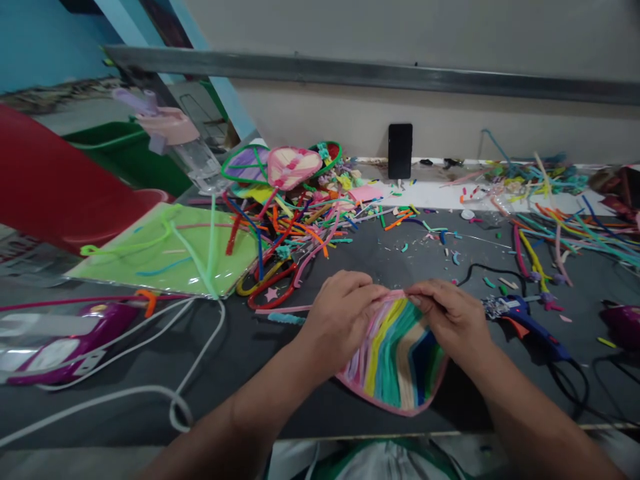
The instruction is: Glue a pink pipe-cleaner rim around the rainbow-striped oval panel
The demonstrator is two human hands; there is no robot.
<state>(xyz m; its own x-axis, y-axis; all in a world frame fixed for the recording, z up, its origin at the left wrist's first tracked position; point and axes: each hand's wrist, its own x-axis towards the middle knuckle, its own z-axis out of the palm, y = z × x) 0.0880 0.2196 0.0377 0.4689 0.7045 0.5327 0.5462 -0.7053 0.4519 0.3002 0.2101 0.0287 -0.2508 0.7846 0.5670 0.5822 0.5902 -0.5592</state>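
Note:
A fan-shaped piece of striped pipe cleaners (395,360) with a pink border is held just above the dark table, near its front edge. My left hand (345,313) pinches its top left edge, fingers closed on the pink rim. At the top right of the same rim, my right hand (450,317) grips with thumb and fingers together. The stripes run from pink and yellow through teal and beige to dark blue and green. A pink pipe cleaner (285,310) sticks out left of my left hand, beside a short fuzzy blue piece (286,319).
A blue glue gun (537,327) lies to the right with its cord. Red-handled scissors (273,283) and a heap of pipe cleaners (305,213) lie behind my left hand. A water bottle (185,147), green sheet pack (150,257) and white cable (200,353) are left. A phone (401,151) leans at the back.

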